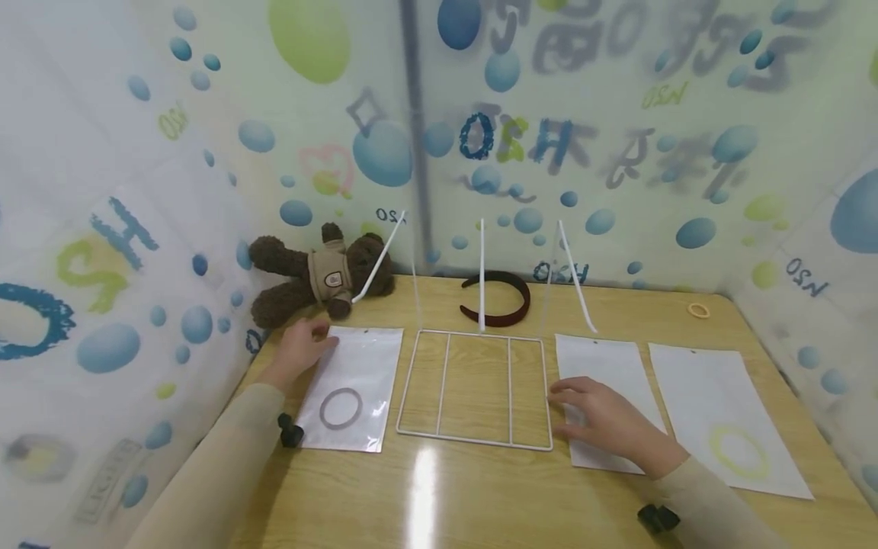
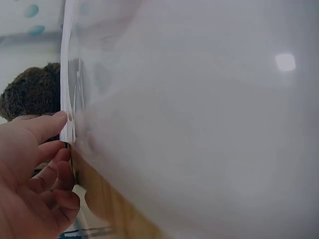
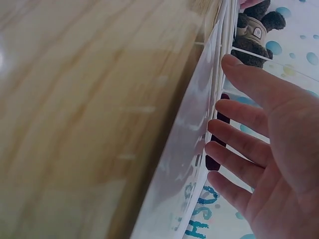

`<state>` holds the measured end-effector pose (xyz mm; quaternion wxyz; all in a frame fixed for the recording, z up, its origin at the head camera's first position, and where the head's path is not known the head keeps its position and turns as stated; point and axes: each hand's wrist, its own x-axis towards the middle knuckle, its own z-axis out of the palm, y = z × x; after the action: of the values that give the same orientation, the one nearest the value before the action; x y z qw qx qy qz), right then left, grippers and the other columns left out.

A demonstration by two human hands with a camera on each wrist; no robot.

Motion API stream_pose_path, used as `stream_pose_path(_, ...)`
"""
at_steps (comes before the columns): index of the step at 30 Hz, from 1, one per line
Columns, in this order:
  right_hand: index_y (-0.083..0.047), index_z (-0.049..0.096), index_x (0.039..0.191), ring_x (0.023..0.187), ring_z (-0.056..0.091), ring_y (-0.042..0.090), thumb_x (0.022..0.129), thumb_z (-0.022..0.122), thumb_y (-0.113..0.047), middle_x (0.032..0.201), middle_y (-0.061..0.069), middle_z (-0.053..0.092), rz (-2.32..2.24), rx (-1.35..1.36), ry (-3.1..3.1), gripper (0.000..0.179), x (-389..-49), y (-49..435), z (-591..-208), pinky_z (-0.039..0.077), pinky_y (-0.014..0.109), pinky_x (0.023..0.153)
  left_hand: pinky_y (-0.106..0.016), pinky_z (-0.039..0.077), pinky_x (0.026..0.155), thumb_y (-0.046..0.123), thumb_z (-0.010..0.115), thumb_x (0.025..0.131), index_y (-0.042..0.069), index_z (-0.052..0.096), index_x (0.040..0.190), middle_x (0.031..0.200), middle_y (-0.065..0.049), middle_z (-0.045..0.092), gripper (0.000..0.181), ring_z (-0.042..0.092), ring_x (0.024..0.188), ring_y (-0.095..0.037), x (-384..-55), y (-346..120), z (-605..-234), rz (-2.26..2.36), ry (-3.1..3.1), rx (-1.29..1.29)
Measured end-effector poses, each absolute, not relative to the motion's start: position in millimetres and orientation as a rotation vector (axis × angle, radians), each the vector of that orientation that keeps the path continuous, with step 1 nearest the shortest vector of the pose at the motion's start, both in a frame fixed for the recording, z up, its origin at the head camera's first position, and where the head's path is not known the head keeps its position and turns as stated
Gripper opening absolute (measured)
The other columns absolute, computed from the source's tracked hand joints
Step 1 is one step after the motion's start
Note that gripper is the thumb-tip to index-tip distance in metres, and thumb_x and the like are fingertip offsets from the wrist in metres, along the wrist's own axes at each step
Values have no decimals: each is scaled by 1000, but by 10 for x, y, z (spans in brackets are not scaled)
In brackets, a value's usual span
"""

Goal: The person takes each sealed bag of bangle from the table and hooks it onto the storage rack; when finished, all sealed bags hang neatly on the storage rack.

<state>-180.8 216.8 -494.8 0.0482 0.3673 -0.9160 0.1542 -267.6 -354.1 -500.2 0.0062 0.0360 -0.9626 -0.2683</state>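
My left hand (image 1: pixel 300 352) is at the upper left corner of a white-and-clear plastic bag (image 1: pixel 377 381) that has a grey ring (image 1: pixel 341 409) showing in its lower part. In the left wrist view, its thumb and fingers pinch the bag's edge (image 2: pixel 67 99). My right hand (image 1: pixel 604 421) hovers over or rests on a second plastic bag (image 1: pixel 600 362), just right of a white wire rack (image 1: pixel 473 438); contact is unclear. Its fingers (image 3: pixel 244 139) are spread and slightly bent in the right wrist view, with nothing gripped.
A third bag (image 1: pixel 706 381) with a yellow ring (image 1: pixel 739 451) lies at the right. Thin white prongs (image 1: pixel 482 274) rise from the rack. Behind are a brown teddy bear (image 1: pixel 329 274), a dark headband (image 1: pixel 521 305) and a small beige ring (image 1: pixel 698 310). Patterned curtains (image 1: pixel 604 152) enclose the wooden table (image 1: pixel 343 496).
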Motion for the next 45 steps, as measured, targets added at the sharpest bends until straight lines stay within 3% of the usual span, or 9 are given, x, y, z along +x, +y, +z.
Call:
stream_pose_path(11, -6, 76, 115, 119, 65, 31, 82, 87, -38, 127, 10, 70, 437, 1165, -2777, 47, -1832, 2070, -4965, 55, 51, 102, -59, 48, 103, 27, 71, 97, -1, 63, 134, 125, -25, 61, 48, 59, 118, -43, -2575, -3598, -5046, -793, -3000, 158)
stream_pose_path(18, -8, 77, 111, 118, 66, 31, 80, 89, -36, 126, 9, 70, 414, 1171, -2749, 44, -1828, 2066, -4982, 55, 50, 101, -57, 51, 96, 21, 73, 94, 1, 62, 123, 122, -22, 64, 37, 61, 111, -39, -2529, -3572, -5066, -781, -2912, 164)
stream_pose_path(28, -8, 77, 111, 119, 66, 31, 80, 88, -37, 126, 10, 70, 401, 1132, -2770, 43, -1799, 2089, -4971, 56, 50, 101, -28, 52, 66, 19, 73, 96, 4, 65, 106, 103, -18, 74, 20, 68, 84, -28, -2511, -3583, -5005, -886, -2814, 63)
stream_pose_path(31, -8, 77, 111, 119, 66, 32, 80, 88, -36, 127, 11, 70, 404, 1128, -2775, 44, -1793, 2085, -4970, 55, 50, 102, -26, 51, 62, 22, 72, 98, 5, 65, 103, 98, -15, 72, 19, 66, 80, -23, -2500, -3596, -4967, -930, -2839, 44)
stream_pose_path(45, -7, 77, 111, 119, 67, 32, 80, 89, -36, 127, 12, 71, 376, 1111, -2764, 44, -1796, 2100, -4954, 55, 50, 103, -29, 53, 64, 35, 66, 102, 5, 67, 106, 99, -14, 71, 30, 62, 86, -21, -2402, -3526, -4623, -1087, -2794, -54)
